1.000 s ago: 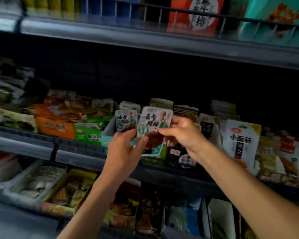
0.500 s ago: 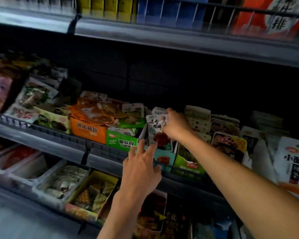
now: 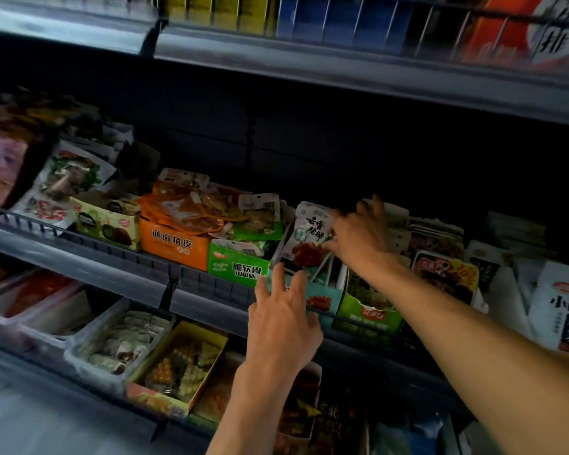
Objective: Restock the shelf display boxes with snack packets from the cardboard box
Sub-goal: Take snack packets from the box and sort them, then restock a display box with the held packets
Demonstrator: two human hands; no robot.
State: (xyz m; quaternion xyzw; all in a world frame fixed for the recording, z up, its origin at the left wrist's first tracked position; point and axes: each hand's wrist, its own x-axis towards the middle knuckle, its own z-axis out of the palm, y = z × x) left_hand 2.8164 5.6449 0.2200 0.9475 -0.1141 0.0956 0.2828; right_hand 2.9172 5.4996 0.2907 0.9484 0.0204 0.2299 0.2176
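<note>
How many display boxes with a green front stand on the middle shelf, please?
2. One green box stands right of the orange box; the other green box stands under the right hand. Others may be hidden behind the arms.

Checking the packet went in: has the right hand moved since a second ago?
Yes. The right hand has pushed the white packet back and down into the teal display box, beside the green display box; earlier it was held in front.
</note>
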